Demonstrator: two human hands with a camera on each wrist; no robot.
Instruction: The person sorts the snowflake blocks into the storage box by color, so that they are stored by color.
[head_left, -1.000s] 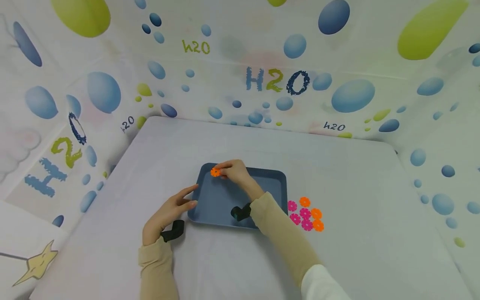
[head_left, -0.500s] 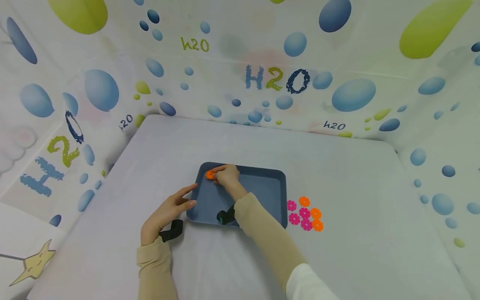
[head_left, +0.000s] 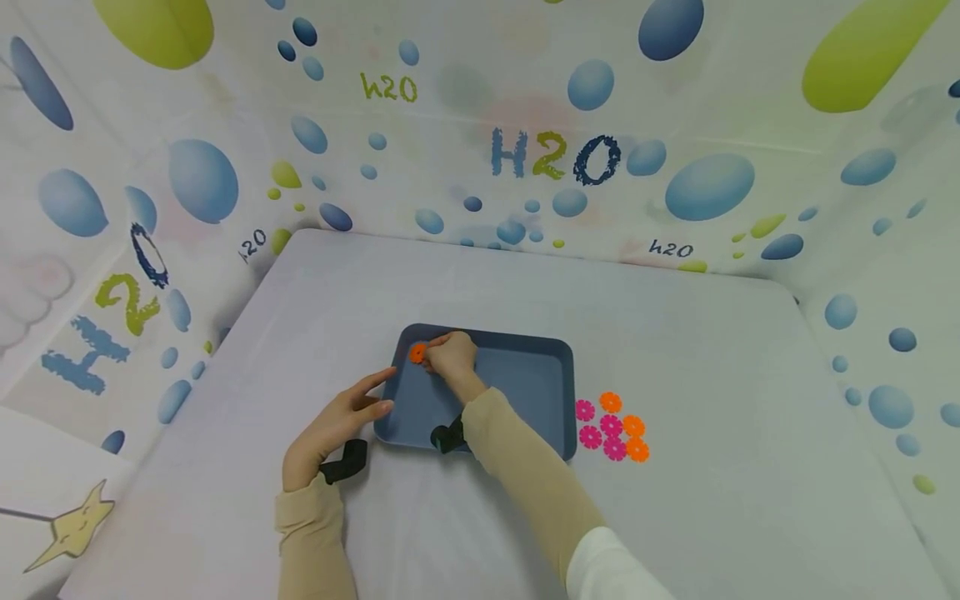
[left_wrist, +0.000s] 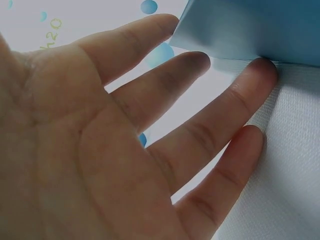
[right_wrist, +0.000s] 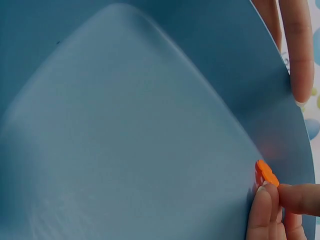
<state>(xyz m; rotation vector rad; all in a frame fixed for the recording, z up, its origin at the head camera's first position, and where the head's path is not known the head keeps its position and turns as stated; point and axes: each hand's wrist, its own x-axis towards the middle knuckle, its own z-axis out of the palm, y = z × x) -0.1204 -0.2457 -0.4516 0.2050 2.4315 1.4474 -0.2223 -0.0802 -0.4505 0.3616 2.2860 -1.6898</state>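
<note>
A blue-grey tray (head_left: 525,379) lies on the white cloth. My right hand (head_left: 450,357) is over its far left corner and pinches an orange flower-shaped disc (head_left: 417,353) between fingertips and thumb. The right wrist view shows the orange disc (right_wrist: 266,173) low against the tray's corner wall (right_wrist: 150,140). My left hand (head_left: 337,425) rests beside the tray's left edge with straight fingers. In the left wrist view its fingertips (left_wrist: 262,70) touch the tray's rim (left_wrist: 240,30) and hold nothing.
Several pink and orange flower discs (head_left: 613,427) lie in a cluster on the cloth just right of the tray. Bubble-printed fabric walls (head_left: 555,158) close in the table on the left, back and right.
My right hand moved the orange disc leftward and slightly nearer, down into the tray's far left corner. My left hand stayed by the tray's edge.
</note>
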